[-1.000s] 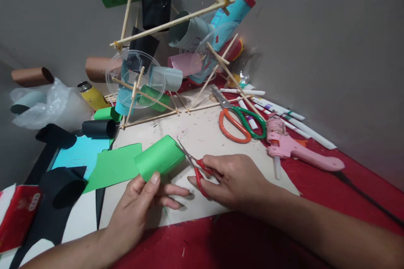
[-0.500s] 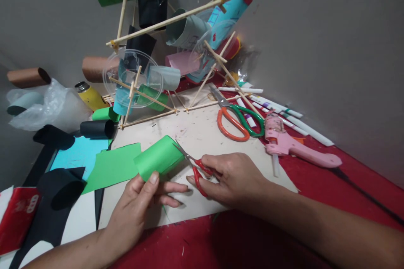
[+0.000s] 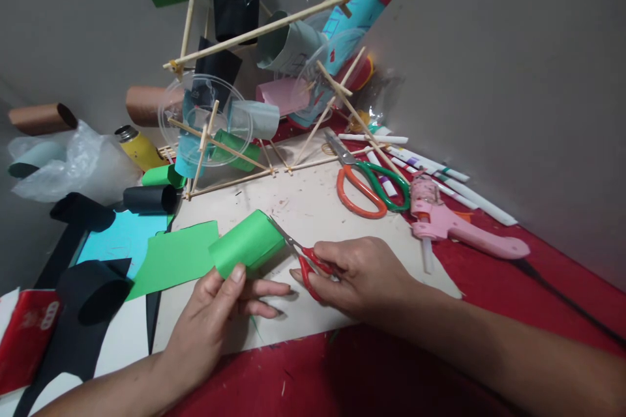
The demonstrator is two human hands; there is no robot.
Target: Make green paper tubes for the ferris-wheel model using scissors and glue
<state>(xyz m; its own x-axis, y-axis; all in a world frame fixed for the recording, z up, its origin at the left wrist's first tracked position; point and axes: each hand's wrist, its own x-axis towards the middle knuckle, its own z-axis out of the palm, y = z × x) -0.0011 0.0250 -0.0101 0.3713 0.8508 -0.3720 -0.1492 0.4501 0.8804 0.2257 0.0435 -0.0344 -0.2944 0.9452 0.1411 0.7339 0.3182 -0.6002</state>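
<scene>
Between thumb and fingers, my left hand [image 3: 225, 303] pinches the lower edge of a rolled green paper tube [image 3: 247, 244]; two of its fingers stretch out to the right. My right hand [image 3: 359, 273] grips small scissors [image 3: 313, 264] by their red handles. The blades meet the tube's right end, one of them along its rim. Behind the tube lies a flat green sheet [image 3: 178, 254] with an uneven edge. Both are above a pale board [image 3: 303, 195] on a red tabletop [image 3: 372, 371].
A frame of wooden sticks [image 3: 264, 29] with clear plastic lids and paper tubes rises at the back. Large scissors [image 3: 362, 202] and a pink glue gun [image 3: 454, 228] lie at right. Black paper [image 3: 73, 313], a red packet [image 3: 29, 332] and a yellow bottle [image 3: 141, 150] are at left.
The scissor blades have shifted slightly left and up along the tube's right end. Both hands keep their holds, and the tube has barely moved.
</scene>
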